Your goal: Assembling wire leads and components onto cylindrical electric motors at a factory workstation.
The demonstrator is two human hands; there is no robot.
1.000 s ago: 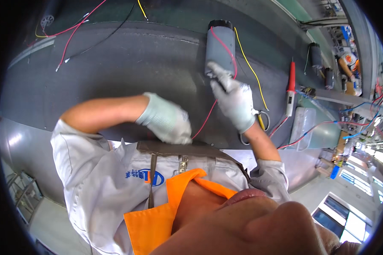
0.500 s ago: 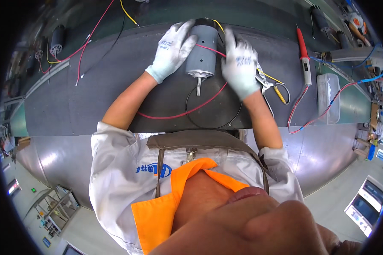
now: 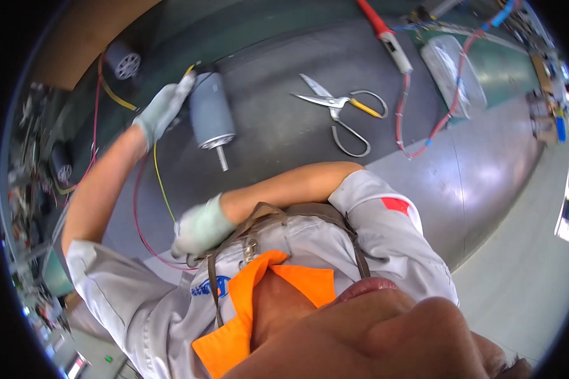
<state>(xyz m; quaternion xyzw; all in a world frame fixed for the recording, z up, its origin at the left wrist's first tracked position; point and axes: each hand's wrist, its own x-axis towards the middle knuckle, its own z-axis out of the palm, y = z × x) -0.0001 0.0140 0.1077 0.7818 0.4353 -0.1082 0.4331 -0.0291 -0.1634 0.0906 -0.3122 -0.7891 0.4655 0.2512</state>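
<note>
A grey cylindrical motor (image 3: 211,110) lies on the dark bench, its shaft pointing toward me. My gloved left hand (image 3: 164,108) is closed at its far left end, fingertips beside a yellow wire. A yellow-green wire (image 3: 161,180) and a red wire (image 3: 137,208) run from beneath that hand toward my gloved right hand (image 3: 202,226). Low in front of my apron, the right hand is closed around the wires; its fingertips are partly hidden. Open-bladed scissors (image 3: 335,103) with a yellow grip lie right of the motor.
A red-and-white pen-shaped tool (image 3: 395,54) with a cable lies at the far right, beside a clear plastic box (image 3: 454,76). Another motor (image 3: 123,61) stands at the far left near a brown board (image 3: 82,38). A further dark motor (image 3: 61,162) sits at the left.
My right hand has left the motor and come down to my apron, drawing the wires along. The left hand stays by the motor's far end. The view has turned, shifting the motor left.
</note>
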